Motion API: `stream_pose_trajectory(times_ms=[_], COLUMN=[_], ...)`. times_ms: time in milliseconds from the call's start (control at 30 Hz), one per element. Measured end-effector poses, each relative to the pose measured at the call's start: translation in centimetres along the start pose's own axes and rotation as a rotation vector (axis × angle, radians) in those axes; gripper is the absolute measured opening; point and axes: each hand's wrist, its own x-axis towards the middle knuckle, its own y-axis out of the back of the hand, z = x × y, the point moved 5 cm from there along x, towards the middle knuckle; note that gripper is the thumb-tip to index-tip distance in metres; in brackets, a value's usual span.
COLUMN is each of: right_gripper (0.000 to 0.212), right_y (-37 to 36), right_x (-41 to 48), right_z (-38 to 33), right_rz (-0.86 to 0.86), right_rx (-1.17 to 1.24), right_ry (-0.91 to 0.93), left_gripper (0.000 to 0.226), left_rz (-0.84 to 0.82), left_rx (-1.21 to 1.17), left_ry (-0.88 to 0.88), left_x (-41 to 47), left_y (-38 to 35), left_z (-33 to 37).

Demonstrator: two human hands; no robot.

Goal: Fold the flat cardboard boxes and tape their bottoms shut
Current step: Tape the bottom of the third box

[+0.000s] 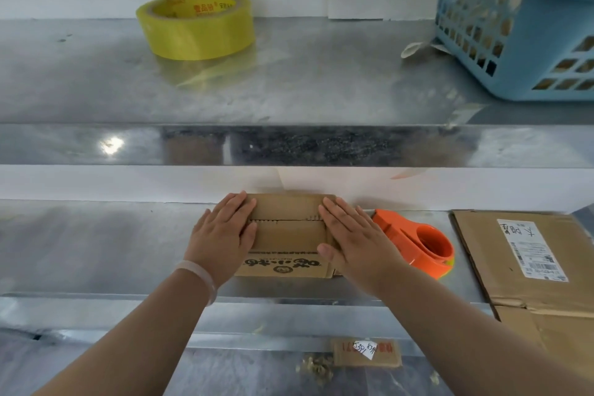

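Note:
A small brown cardboard box (287, 231) stands on the lower metal shelf (96, 244) with its two flaps folded together on top, the seam running left to right. My left hand (223, 236) lies flat on the box's left end, fingers straight. Flat on the right end lies my right hand (352, 239), pressing the flaps down. An orange tape dispenser (418, 243) lies on the shelf just right of my right hand. A flat cardboard box (527, 267) with a white shipping label lies at the far right.
On the upper metal shelf (289, 90) a yellow tape roll (196, 26) sits at the back and a blue plastic basket (517, 22) holding cardboard stands at the right. A small cardboard scrap (366, 353) with a label lies on the floor below.

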Motion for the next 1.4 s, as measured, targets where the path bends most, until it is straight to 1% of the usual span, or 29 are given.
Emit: stream_pose_trajectory(times_ms=[33, 67, 167, 200, 233, 267, 333, 400, 467, 567, 667, 733, 800, 867, 933, 1033, 1100, 1233, 1300, 1333, 1367, 1400], right_gripper=[0.081, 0.079, 0.075, 0.075, 0.074, 0.073, 0.071, 0.065, 0.056, 0.05, 0.041, 0.037, 0.032, 0.027, 0.026, 0.022, 0.025, 0.023, 0.024, 0.027, 0.03, 0.032], right_y=[-0.2, -0.4, -0.9, -1.3, -1.7, -2.1, -3.2, -3.7, -3.8, -3.2, -3.0, -3.1, -3.3, -3.3, -3.3, -3.3, -3.5, -3.3, -3.1, -3.2, -3.1, -2.8], right_x=[-0.8, -1.9, -6.2, -7.4, -8.5, -9.3, -10.1, -10.2, -9.7, -8.5, -7.3, -6.9, -6.7, -6.6, -6.3, -5.8, -5.7, -5.6, -5.9, -6.2, -6.7, -7.2], right_z=[0.9, 2.1, 6.5, 8.2, 9.7, 10.9, 12.8, 13.4, 13.5, 13.5, 13.8, 13.4, 12.8, 12.4, 12.6, 13.0, 13.1, 13.0, 13.4, 13.9, 14.3, 14.4], right_rz=[0.019, 0.075, 0.312, 0.333, 0.294, 0.21, 0.052, -0.008, 0.012, -0.003, -0.115, -0.172, -0.169, -0.17, -0.227, -0.283, -0.286, -0.199, -0.167, -0.154, -0.125, -0.085], right_rx=[0.016, 0.028, 0.052, 0.061, 0.087, 0.123, 0.117, 0.063, 0.02, -0.043, -0.05, -0.101, -0.177, -0.186, -0.181, -0.118, -0.082, -0.083, -0.026, 0.042, 0.164, 0.365], right_ry=[-0.027, -0.079, -0.318, -0.402, -0.489, -0.566, -0.632, -0.603, -0.559, -0.501, -0.525, -0.523, -0.496, -0.499, -0.517, -0.518, -0.504, -0.474, -0.505, -0.551, -0.604, -0.65], left_gripper=[0.069, 0.063, 0.046, 0.044, 0.043, 0.045, 0.051, 0.055, 0.055, 0.054, 0.054, 0.054, 0.053, 0.052, 0.051, 0.05, 0.05, 0.049, 0.049, 0.049, 0.049, 0.049], left_rz=[0.006, 0.011, 0.062, 0.091, 0.118, 0.141, 0.173, 0.189, 0.198, 0.209, 0.216, 0.223, 0.235, 0.243, 0.239, 0.25, 0.264, 0.273, 0.27, 0.272, 0.281, 0.294], left_rx=[0.034, 0.058, 0.033, 0.019, 0.01, 0.003, -0.007, -0.008, -0.004, 0.003, 0.018, 0.021, 0.017, 0.015, 0.02, 0.029, 0.033, 0.027, 0.028, 0.027, 0.024, 0.02], left_ry=[0.004, 0.018, 0.043, 0.028, 0.006, -0.012, -0.031, -0.047, -0.062, -0.066, -0.072, -0.073, -0.074, -0.079, -0.09, -0.11, -0.114, -0.125, -0.132, -0.137, -0.145, -0.162], left_x=[-0.1, -0.1, -0.2, -0.3, -0.4, -0.5, -0.7, -1.0, -1.3, -1.7, -1.8, -1.9, -2.1, -2.2, -2.2, -1.9, -1.8, -1.7, -1.6, -1.5, -1.4, -1.4], left_y=[0.2, 0.4, 0.9, 1.1, 1.2, 1.2, 1.4, 1.3, 1.1, 0.9, 0.9, 0.9, 0.9, 0.8, 0.7, 0.8, 0.8, 0.8, 0.8, 0.8, 0.9, 1.1], left_z=[0.2, 0.4, 1.2, 1.6, 2.1, 2.4, 3.1, 3.7, 4.1, 4.5, 4.8, 5.0, 5.3, 5.5, 5.6, 5.8, 5.9, 6.1, 6.2, 6.2, 6.4, 6.7])
